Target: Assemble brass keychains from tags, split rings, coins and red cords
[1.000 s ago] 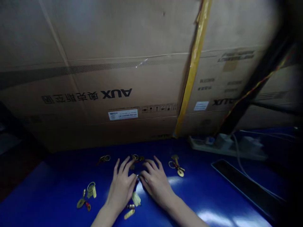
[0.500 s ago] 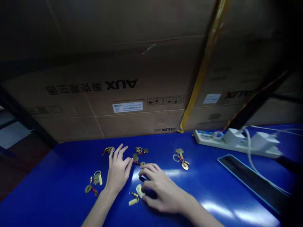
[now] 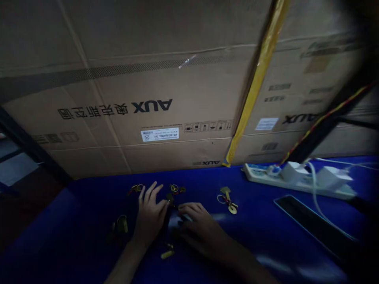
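Observation:
My left hand rests on the blue table with its fingers spread. Its thumb tip is at a small brass key ring charm, which lies between my two hands. To the right, my right hand has its fingers curled down close to the table. Shadow hides what, if anything, lies between those fingertips. In front of the hands lies a small brass piece with a tag. Beyond the left fingers are one brass key ring and another key ring.
A dim key ring bunch lies at left, and another key ring set at right. A phone and a white power strip with plugs and cables occupy the right side. Large cardboard boxes stand along the back edge.
The table and hands look darker now, while the boxes look brighter. My right fingers have shifted slightly, and the pale brass piece beside them no longer shows. My left hand has moved slightly right.

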`<state>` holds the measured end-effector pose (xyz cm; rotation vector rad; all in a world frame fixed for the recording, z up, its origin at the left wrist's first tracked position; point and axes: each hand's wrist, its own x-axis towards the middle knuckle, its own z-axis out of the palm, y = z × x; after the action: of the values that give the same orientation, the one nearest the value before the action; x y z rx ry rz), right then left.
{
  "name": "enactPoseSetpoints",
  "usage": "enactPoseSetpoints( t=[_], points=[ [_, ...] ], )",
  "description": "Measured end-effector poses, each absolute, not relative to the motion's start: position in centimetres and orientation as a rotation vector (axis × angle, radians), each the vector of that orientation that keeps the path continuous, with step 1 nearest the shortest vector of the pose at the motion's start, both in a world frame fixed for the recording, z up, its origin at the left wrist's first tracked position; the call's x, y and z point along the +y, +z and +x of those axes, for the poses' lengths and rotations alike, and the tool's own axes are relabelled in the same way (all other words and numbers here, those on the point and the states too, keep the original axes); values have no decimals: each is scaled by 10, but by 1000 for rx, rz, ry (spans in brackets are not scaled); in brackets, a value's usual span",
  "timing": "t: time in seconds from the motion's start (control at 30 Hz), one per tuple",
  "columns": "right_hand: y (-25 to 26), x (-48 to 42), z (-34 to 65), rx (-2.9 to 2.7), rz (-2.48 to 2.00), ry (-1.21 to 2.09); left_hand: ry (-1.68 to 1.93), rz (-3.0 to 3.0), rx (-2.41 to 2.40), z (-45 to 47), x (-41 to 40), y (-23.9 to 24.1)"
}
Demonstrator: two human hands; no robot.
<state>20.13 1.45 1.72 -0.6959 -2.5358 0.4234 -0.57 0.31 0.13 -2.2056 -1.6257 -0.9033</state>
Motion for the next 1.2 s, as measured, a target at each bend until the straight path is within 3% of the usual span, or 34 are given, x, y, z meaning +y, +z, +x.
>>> enactPoseSetpoints(
  t=[0.17, 0.37, 1.2],
  points=[
    [6, 27, 196, -2245, -985, 218, -923, -2155, -1462, 5, -3, 6],
    [2, 29, 189, -2177, -1036, 47, -816, -2194, -1364, 16, -7, 3],
    [10, 21, 191, -2203, -981, 146, -891, -2156, -1466, 9, -3, 5]
  ],
)
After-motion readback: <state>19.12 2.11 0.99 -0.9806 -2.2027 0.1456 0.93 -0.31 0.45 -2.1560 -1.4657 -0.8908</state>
